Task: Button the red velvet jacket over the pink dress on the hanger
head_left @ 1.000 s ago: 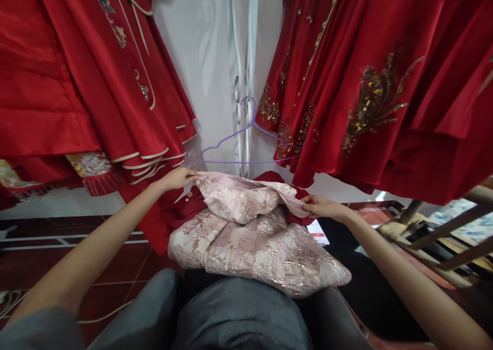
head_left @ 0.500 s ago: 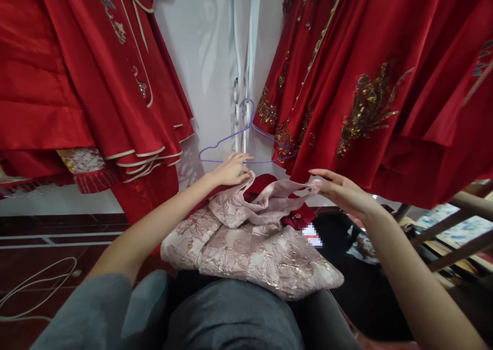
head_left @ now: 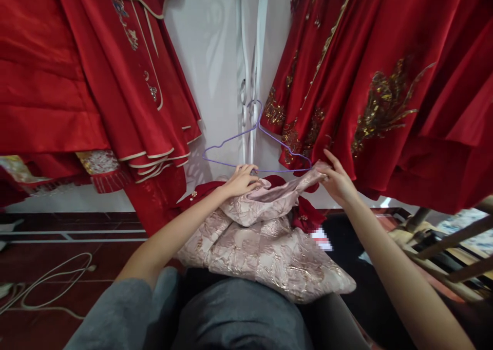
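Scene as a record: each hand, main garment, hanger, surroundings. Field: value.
left_hand: left hand at the upper edge of the pink brocade garment; grip unclear
right_hand: right hand pinching a raised corner of the same garment
main_garment: pink with metallic sheen, spread before the person
hanger: purple hanger, beyond the garment, in front of a white wall
left_side: hanging red garments with pale trim
right_side: hanging red skirts with gold embroidery
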Demonstrator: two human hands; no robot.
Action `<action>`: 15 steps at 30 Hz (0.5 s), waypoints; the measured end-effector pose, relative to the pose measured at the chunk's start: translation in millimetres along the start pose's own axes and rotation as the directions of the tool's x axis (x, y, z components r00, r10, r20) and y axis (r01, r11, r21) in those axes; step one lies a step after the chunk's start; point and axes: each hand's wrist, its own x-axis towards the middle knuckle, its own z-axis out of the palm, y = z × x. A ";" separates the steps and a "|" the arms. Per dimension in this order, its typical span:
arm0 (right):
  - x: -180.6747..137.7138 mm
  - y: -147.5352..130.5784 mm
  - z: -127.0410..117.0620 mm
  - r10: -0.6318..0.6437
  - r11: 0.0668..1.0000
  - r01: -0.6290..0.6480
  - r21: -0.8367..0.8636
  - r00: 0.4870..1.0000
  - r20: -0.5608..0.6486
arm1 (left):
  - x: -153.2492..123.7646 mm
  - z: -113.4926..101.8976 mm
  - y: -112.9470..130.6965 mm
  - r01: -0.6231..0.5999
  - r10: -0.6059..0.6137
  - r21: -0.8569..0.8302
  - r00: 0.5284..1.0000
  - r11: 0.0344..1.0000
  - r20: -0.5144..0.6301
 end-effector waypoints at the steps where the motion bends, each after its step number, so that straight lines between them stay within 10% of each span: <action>1: 1.8 3.6 -7.6 0.022 1.000 -0.021 0.023 0.999 -0.030 | -1.7 -1.8 1.6 -0.005 0.005 -0.003 1.000 1.000 -0.015; 15: 11.5 -0.7 -12.4 -0.090 0.996 0.091 -0.021 0.995 0.035 | -11.4 -15.5 6.6 0.005 -0.005 -0.022 0.999 1.000 0.034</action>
